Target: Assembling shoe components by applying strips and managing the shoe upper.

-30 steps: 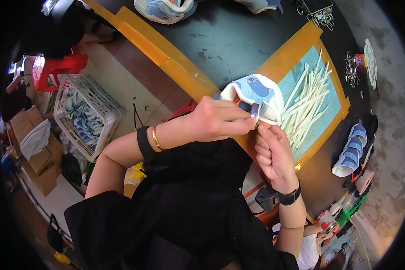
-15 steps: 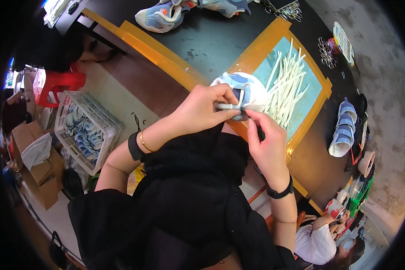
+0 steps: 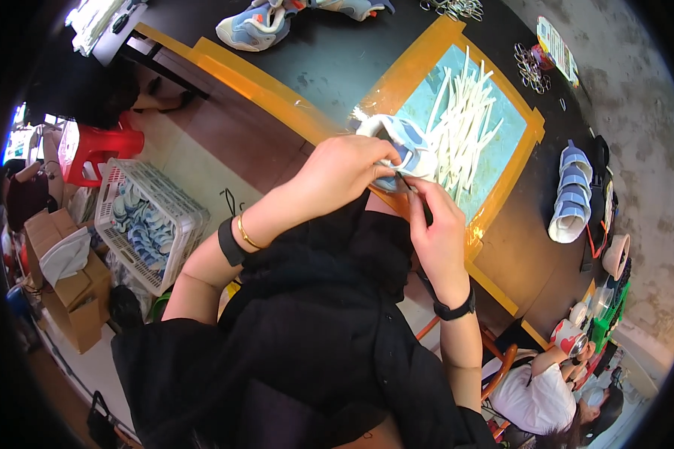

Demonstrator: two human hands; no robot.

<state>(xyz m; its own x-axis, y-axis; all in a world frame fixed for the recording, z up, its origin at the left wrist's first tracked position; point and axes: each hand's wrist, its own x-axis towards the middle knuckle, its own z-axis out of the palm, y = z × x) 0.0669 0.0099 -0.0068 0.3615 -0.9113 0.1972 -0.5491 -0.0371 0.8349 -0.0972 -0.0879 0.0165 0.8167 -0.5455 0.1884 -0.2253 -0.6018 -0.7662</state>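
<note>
A white and blue shoe upper (image 3: 413, 139) is at the near edge of the table, its opening turned toward me. My left hand (image 3: 352, 168) is closed on its near side, thumb and fingers pinching the edge. From the right, my right hand (image 3: 438, 221) pinches a thin dark pointed tool (image 3: 403, 182), whose tip meets the upper beside my left fingertips. The tool's exact kind is too small to make out. Just beyond the upper lies a loose pile of white strips (image 3: 466, 123) on a pale blue mat (image 3: 502, 161).
Orange tape (image 3: 534, 135) frames the mat. Shoes (image 3: 253, 30) stand at the far side; a strapped blue upper (image 3: 573, 196) and metal rings (image 3: 530, 71) lie right. A white crate (image 3: 157, 280) of blue pieces, a carton (image 3: 79, 299) and a red stool (image 3: 101, 150) are left. A person (image 3: 535, 400) sits lower right.
The upper has turned slightly in my hands, showing more of its opening. My left fingers have shifted along its edge, and the dark tool shows more plainly. The whole view has moved a little.
</note>
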